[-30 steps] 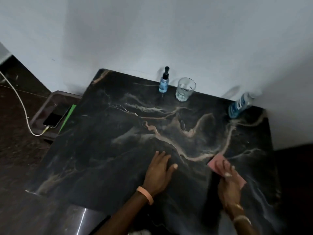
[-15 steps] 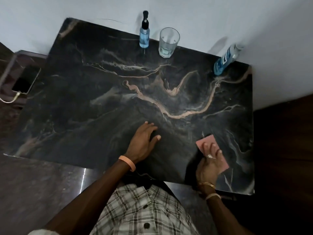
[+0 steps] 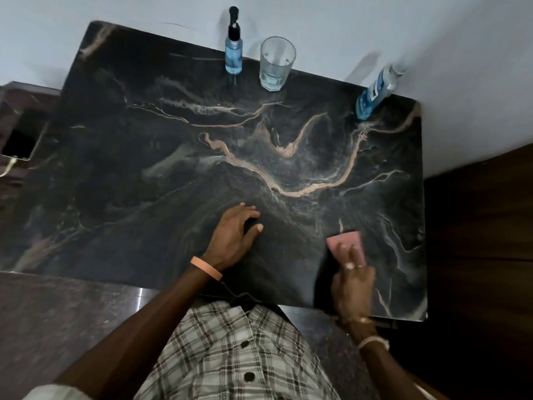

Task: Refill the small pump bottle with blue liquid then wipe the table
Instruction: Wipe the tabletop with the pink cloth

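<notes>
A dark marbled table [image 3: 121, 145] is set against a pale wall [image 3: 432, 30], with a phone [image 3: 18, 142] seen at the left edge. Along the top, a pump bottle [image 3: 233, 57], a glass [image 3: 276, 64] and a blue bottle [image 3: 375, 92] are lined up. At lower centre the left hand [image 3: 230, 241] is rested on the table, fingers relaxed. At lower right a pink cloth [image 3: 344, 242] is pressed down under the straight fingers of the right hand [image 3: 353, 284].

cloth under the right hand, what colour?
Pink cloth, pressed by the right hand; head view.
</notes>
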Demonstrator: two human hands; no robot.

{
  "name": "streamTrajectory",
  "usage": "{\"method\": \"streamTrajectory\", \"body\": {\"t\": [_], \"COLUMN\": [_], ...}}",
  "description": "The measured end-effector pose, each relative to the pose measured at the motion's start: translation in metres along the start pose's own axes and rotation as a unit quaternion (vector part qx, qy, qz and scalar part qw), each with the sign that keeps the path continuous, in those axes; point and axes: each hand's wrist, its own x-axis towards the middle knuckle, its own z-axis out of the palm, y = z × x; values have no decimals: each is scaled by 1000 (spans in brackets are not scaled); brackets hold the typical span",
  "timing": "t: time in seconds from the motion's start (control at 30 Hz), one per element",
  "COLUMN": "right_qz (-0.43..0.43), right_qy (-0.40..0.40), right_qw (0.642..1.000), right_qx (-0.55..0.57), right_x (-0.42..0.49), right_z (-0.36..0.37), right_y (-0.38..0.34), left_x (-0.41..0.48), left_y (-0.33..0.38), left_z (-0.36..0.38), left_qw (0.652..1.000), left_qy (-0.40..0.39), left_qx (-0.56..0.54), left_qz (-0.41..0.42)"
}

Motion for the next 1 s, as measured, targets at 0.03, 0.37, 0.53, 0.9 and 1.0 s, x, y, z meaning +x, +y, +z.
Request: {"method": "streamTrajectory", "body": {"t": [0.03,0.37,0.53,0.9,1.0], "right_qz": [-18,-222,36,-139,26], "right_qy": [-10,-61,40,-1,19], "right_qw": [1000,973,998,989,999], "right_qx": [14,-31,35,-41,-12], "right_x": [-16,75,146,133,171], "right_z": [12,54,53,62,63], "right_y": [-24,-178,-200,-211,-239], "left_x": [0,17,33,76,92], "left_y": [-1,-24,-56,-81,-87], "left_z": [-2,-64,-111,-140,-153], "left_qw": [1000,990,987,986,981], "left_qy": [0,96,98,100,128], "left_qx": [-5,-98,-95,-114,-128], "left_qz": [1,-35,-85,-66,-76]}}
